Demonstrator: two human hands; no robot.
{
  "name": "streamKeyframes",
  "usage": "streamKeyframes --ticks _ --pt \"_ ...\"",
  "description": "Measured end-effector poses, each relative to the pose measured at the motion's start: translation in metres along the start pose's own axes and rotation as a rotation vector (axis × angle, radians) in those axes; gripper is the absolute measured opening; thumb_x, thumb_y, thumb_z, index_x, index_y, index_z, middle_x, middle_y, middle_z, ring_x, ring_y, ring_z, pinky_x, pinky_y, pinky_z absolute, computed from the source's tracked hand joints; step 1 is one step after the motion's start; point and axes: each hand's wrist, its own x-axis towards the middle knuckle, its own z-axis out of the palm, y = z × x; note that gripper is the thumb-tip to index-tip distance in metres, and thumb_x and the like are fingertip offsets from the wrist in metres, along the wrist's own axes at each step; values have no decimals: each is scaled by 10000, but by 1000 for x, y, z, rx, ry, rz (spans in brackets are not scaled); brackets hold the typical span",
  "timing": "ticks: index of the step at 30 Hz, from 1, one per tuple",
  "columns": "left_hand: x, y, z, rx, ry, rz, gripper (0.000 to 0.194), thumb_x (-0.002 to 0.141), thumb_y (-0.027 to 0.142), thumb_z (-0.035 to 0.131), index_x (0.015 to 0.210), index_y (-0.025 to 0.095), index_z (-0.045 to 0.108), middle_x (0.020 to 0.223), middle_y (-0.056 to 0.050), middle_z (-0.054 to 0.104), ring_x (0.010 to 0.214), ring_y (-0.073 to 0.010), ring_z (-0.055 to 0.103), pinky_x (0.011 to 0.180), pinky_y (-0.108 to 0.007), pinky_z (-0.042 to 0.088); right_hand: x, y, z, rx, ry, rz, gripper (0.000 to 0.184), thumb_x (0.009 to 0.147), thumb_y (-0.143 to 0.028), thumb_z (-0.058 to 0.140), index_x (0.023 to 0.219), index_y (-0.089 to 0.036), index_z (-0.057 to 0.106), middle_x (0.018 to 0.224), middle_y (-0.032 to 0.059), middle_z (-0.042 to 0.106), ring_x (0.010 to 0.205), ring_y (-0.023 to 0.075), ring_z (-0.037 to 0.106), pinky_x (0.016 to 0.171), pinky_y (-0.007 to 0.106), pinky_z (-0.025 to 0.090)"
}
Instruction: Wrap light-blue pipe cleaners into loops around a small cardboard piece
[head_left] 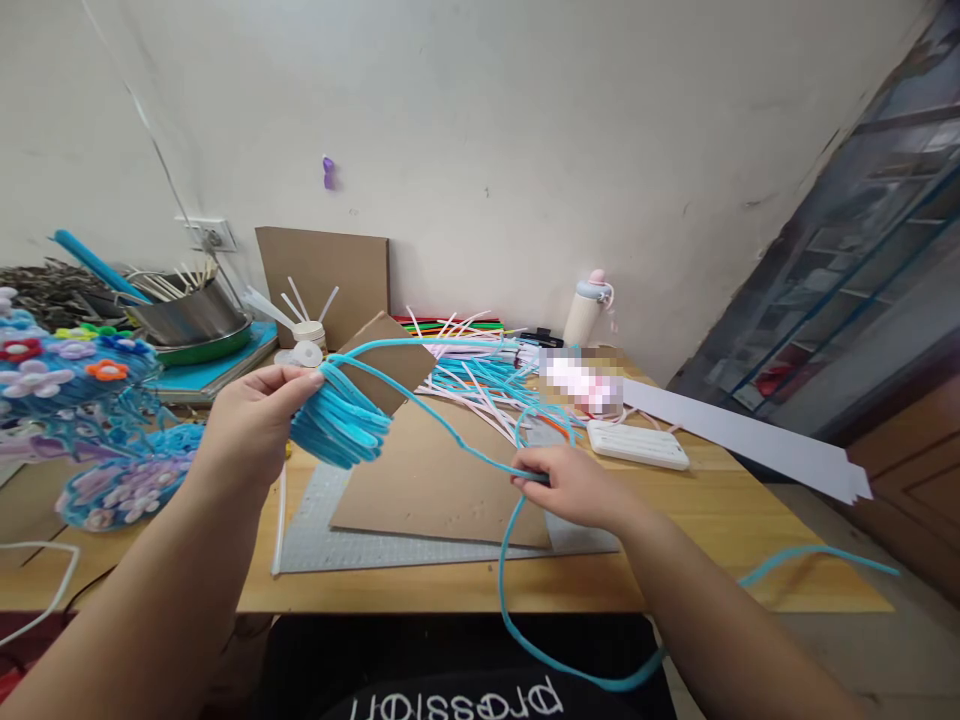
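Between the thumb and fingers of my left hand is a looped bundle of blue pipe cleaners, raised above the table. A long blue pipe cleaner strand runs from the top of the bundle to my right hand, whose fingers are closed on it. Past that hand the strand sags in a wide curve below the table edge and passes behind my right forearm, its tip out to the right. Another blue length arcs from the bundle toward the back. Beneath lie cardboard sheets on a grey cutting mat.
Several loose pipe cleaners lie at the back. A bottle, a white flat device and long white strips are to the right. Flower-covered blue craft pieces and a metal pot stand on the left.
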Motion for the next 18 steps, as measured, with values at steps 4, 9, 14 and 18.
streamKeyframes --ticks 4,9,14,18 --pt "3 -2 -6 -33 47 -3 233 547 302 730 645 128 612 513 39 567 447 -75 485 441 -183 386 -8 20 -5 31 20 87 206 801 -177 427 860 -218 620 759 8 632 674 144 546 592 244 382" --pt "2 -7 -10 -49 66 -20 226 543 298 732 634 138 601 512 41 574 446 -81 490 439 -187 384 -37 41 -8 -275 179 30 378 666 -48 415 915 -233 631 1031 53 610 1006 230 529 895 445 354" --pt "-2 -16 -12 -75 19 -55 188 582 275 720 637 141 600 526 51 569 472 -70 477 463 -179 373 -80 66 -12 -317 391 177 708 660 -13 374 1328 -249 366 1435 102 264 1289 280 307 934 467 385" --pt "-2 -23 -13 -83 -10 -99 187 590 269 721 666 143 605 534 53 576 491 -75 479 488 -185 371 -142 95 -38 -116 318 212 598 807 -110 413 1356 -330 325 1182 133 578 896 197 640 581 292 508"
